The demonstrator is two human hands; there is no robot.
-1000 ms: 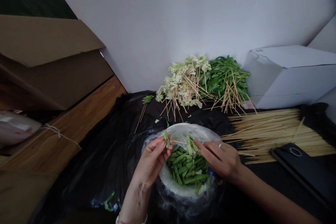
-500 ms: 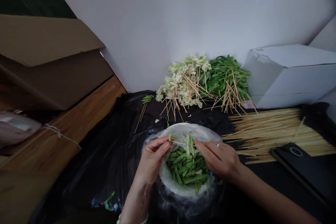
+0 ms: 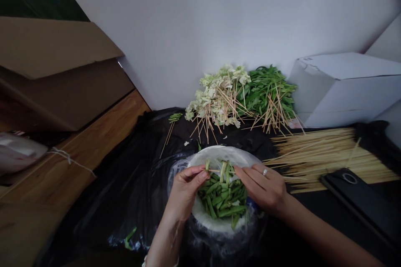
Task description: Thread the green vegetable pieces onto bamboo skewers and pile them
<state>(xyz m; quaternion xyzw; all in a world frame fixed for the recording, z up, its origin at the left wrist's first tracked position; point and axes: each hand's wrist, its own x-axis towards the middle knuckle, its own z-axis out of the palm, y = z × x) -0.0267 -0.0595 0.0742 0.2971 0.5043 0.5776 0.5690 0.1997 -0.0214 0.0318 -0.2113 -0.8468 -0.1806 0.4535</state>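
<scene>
Over a plastic-lined white bowl (image 3: 200, 220) of cut green beans (image 3: 219, 200), my two hands hold a thin wooden skewer (image 3: 214, 170) sideways. My left hand (image 3: 184, 187) is closed, thumb and forefinger pinching a short green bean piece (image 3: 207, 165) at the skewer's left end. My right hand (image 3: 266, 187), wearing a ring, has its fingers closed at the other end, beside bean pieces (image 3: 223, 171) that sit crosswise on the skewer. Its thumb is hidden.
Skewered pale leaves (image 3: 216, 96) and green leaves (image 3: 269, 87) lie by the wall. Finished bean skewers (image 3: 172, 123) rest on black plastic (image 3: 125, 192). To the right are loose skewers (image 3: 316, 154), a phone (image 3: 354, 196) and a white box (image 3: 351, 87); a cardboard box (image 3: 62, 87) stands left.
My left hand has moved slightly right, bringing its bean piece closer to the others on the skewer. My right hand has barely shifted.
</scene>
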